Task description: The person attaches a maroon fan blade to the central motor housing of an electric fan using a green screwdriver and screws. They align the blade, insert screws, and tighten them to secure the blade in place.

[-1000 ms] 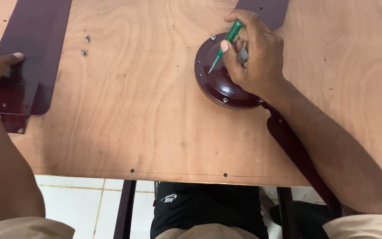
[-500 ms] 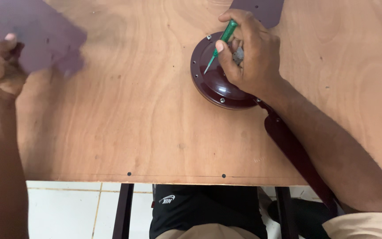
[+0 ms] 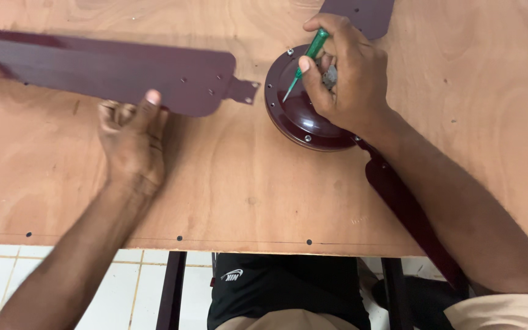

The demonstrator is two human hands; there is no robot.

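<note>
A round dark maroon fan motor hub (image 3: 294, 116) lies on the plywood table (image 3: 245, 183). My right hand (image 3: 343, 76) rests on top of it, gripping a green-handled screwdriver (image 3: 307, 58) whose tip points down at the hub's face. A long maroon fan blade (image 3: 111, 70) lies across the left of the table, its metal bracket end (image 3: 242, 90) close to the hub's left side. My left hand (image 3: 132, 137) holds that blade by its near edge, thumb pressed on top.
Another maroon blade (image 3: 410, 211) runs from the hub under my right forearm toward the table's near right edge. A third blade (image 3: 362, 12) shows at the top edge. White floor tiles (image 3: 7, 275) and dark table legs (image 3: 172, 290) lie below.
My left hand has brought the loose blade from the far left across toward the hub, turning it so its bracket end faces the hub. My right hand has stayed on the hub with the screwdriver.
</note>
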